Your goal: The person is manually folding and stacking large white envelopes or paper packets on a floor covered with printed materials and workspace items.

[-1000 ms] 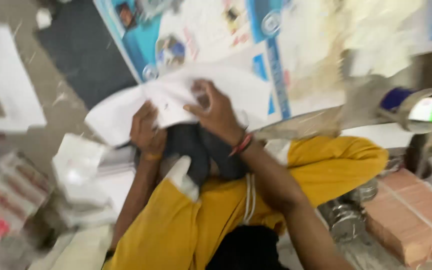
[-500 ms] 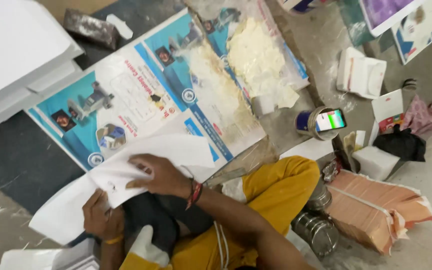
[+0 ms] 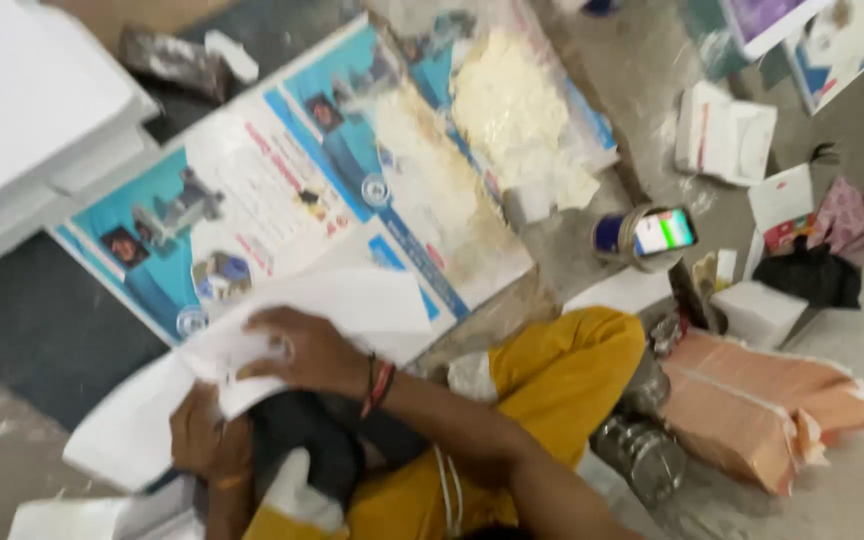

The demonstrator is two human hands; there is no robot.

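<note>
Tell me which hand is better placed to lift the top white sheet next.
Probably the right hand: it lies flat on top of the white sheet. The left hand sits lower, gripping the sheets' near edge, steadying them.

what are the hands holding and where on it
A white paper sheet: the right hand lies flat on its middle, and the left hand grips its lower edge from beneath.

The right hand [image 3: 302, 352] lies flat on a white paper sheet [image 3: 252, 370], its fingers [image 3: 257, 345] spread on top. The left hand [image 3: 207, 440] grips the sheet's lower edge from beneath. Beyond the fingers a printed blue and white poster [image 3: 292, 190] lies on the floor [image 3: 642, 90], with pale paste [image 3: 512, 110] on its far part. Well right of the fingers lies a pink wrapped bundle [image 3: 762, 400].
</note>
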